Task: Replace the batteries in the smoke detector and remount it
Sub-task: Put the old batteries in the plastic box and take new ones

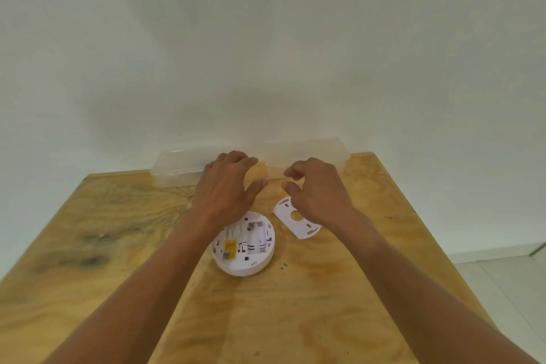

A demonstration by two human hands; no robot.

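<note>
On the table, my left hand and right hand spread empty above the upturned detector, plate beside it, clear boxes behind.

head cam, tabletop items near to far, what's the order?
smoke detector, back side up → mounting plate → clear plastic box at the far edge by the wall. Both hands hover between the plate and the box, so they are left out of the order.
</note>
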